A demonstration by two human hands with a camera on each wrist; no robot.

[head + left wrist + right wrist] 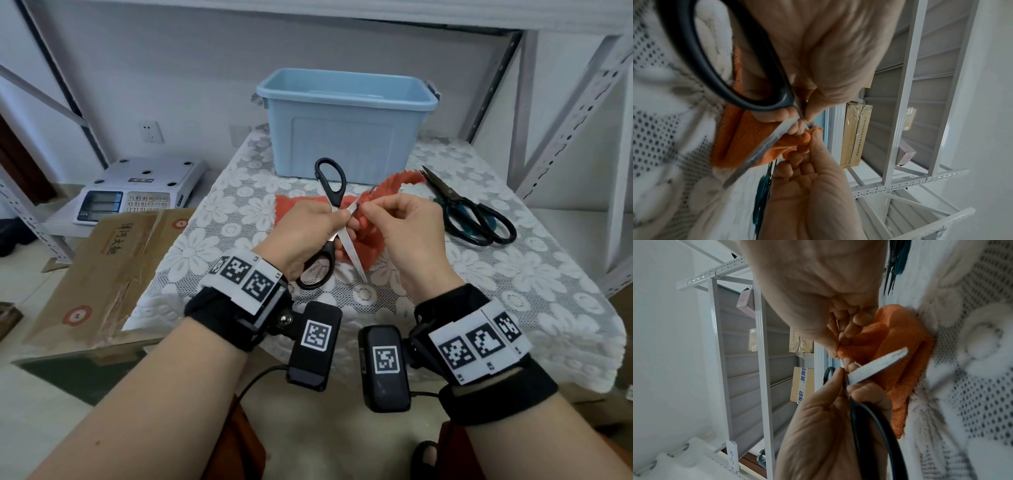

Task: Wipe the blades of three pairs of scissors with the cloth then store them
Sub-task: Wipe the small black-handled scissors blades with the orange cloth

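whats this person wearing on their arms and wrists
The forearms are bare, with no sleeves. Behind the left hand and the right hand sits a wide black fabric wrist strap carrying a white band of black square code markers. A black box-shaped camera unit hangs off each strap, bearing one more marker, with a thin black cable trailing from it.

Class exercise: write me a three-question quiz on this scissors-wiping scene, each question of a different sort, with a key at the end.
1. True or false: the blue bin stands behind the orange cloth.
2. Multiple choice: the left hand grips A) the teal-handled scissors, B) the black-handled scissors, C) the scale.
3. Fill in: the right hand pinches the cloth around one ____ of the opened scissors.

Key: 1 true; 2 B; 3 blade.
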